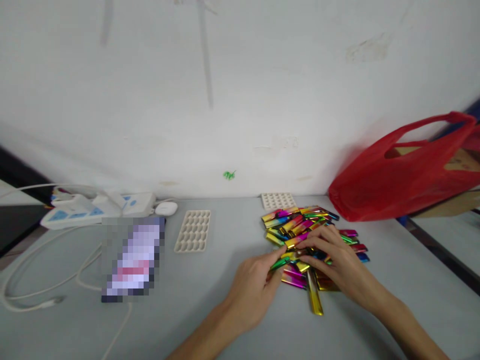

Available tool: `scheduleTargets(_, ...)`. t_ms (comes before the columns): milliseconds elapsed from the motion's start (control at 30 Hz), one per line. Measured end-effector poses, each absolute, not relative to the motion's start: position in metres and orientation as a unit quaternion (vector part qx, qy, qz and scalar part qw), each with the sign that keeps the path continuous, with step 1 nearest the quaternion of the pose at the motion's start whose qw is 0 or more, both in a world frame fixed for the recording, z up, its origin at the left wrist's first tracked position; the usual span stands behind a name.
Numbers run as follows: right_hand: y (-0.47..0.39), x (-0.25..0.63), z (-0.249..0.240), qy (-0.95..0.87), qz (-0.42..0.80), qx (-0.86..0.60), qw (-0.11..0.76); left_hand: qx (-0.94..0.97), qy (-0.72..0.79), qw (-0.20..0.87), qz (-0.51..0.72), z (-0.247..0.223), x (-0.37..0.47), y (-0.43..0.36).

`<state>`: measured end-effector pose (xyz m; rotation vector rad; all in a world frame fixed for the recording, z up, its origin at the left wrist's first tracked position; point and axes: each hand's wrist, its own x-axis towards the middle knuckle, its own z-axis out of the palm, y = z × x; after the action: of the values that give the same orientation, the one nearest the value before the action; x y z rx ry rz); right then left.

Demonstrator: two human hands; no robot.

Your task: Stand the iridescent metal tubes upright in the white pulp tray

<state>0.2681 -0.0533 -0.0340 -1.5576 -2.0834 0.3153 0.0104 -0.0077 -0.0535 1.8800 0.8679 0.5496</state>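
1. A shiny green piece (280, 263) is at the near left edge of a pile of metallic, multicoloured pieces (296, 227).
2. The left hand (253, 284) has its grip closed around the green piece, thumb uppermost.
3. The right hand (335, 254) bends over the pile, its grip narrow, fingertips near the green piece's far end; I cannot tell whether they pinch anything.
4. A gold piece (315, 297) juts from the pile toward the near edge of the tabletop (168, 325).
5. One pale cavity tray (278, 201) lies just behind the pile, another (193, 231) well to its left.
6. Farther left are a blurred-out device (137, 250), a white case (166, 208) and a power strip (137, 206); a red bag (397, 175) stands right.
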Motion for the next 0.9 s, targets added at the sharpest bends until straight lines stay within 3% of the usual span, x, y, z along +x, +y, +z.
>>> scheduleTargets(467, -0.079, 0.232, -0.009, -0.784, 0.141, -0.534, 0.282, 0.734, 0.346, 0.516, 0.274, -0.054, 0.009, -0.014)
scheduleTargets(700, -0.093, 0.212, -0.021, -0.803, 0.151, -0.485, 0.313, 0.742, 0.317, 0.537, 0.246, -0.050, 0.008, -0.024)
scheduleTargets(900, -0.086, 0.239, -0.023, -0.746, 0.179, -0.536, 0.353, 0.771, 0.321, 0.493, 0.246, -0.054, 0.008, -0.024)
